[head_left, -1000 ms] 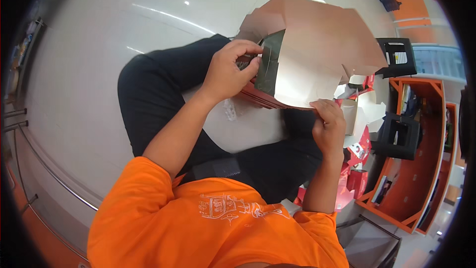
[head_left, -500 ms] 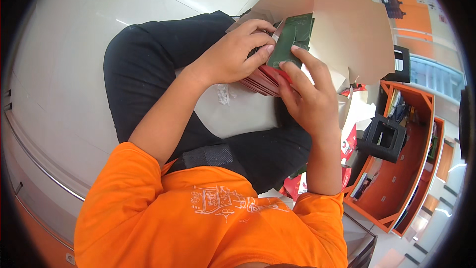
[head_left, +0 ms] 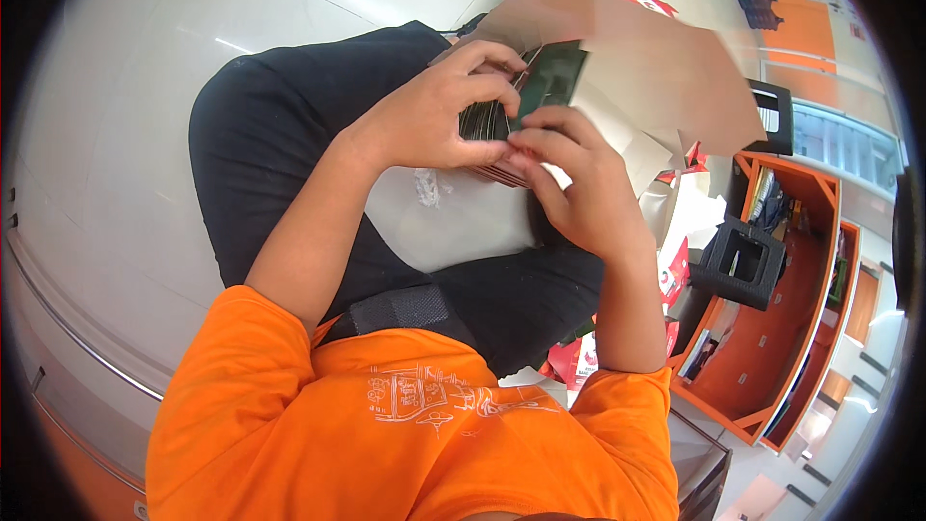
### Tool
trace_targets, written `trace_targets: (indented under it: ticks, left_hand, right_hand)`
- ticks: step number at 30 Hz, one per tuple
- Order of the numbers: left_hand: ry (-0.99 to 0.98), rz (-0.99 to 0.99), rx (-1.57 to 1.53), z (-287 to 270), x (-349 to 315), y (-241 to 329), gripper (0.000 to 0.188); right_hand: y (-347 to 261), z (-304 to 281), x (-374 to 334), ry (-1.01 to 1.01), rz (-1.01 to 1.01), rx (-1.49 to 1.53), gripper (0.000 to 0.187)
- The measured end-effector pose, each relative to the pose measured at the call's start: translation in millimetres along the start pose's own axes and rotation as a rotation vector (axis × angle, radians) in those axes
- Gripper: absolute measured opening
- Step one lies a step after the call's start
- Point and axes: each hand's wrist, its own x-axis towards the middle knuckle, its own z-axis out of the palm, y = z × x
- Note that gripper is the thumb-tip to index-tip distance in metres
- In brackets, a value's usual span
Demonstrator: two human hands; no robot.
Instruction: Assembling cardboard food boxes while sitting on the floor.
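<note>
A tight stack of thin flat packets (head_left: 484, 123), showing dark faces and pale edges, stands in front of me between my hands. My left hand (head_left: 434, 106) wraps over its left side, with curled fingers at the top and the thumb along the near edge. One dark green glossy packet (head_left: 552, 77) leans out from the stack's right side. At that packet's near corner, my right hand (head_left: 584, 164) pinches with thumb and forefinger, close to my left thumb. Fingers partly cover the stack, so its lower part is hidden.
A large brown cardboard sheet (head_left: 666, 58) spreads behind the stack. Red and white torn packaging (head_left: 675, 260) lies right of my knee, near a black open-framed object (head_left: 741, 265) and an orange shelf (head_left: 772, 328). Crumpled clear plastic (head_left: 426, 187) rests on the floor between my legs.
The green packet has tilted away from the stack, exposing the packet edges beside it. My right fingers have moved left from its face to its near corner; the left hand still holds the stack.
</note>
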Motion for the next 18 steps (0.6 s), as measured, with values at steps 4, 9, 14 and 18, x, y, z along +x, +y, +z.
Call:
trace_targets:
  ticks: [4,9,14,18]
  left_hand:
    - [0.005,0.005,-0.051,3,0,1,0.036]
    - [-0.015,0.0,-0.052,4,2,7,0.043]
    - [0.005,-0.018,-0.033,4,0,10,0.048]
    - [-0.018,-0.006,-0.036,7,4,14,0.047]
  right_hand:
    - [11,-13,-4,-0.049,-0.079,0.333,0.021]
    - [16,-18,8,0.295,0.101,-0.069,0.053]
    - [35,5,17,0.244,-0.001,-0.111,0.05]
    - [37,-2,13,0.182,0.016,-0.155,0.051]
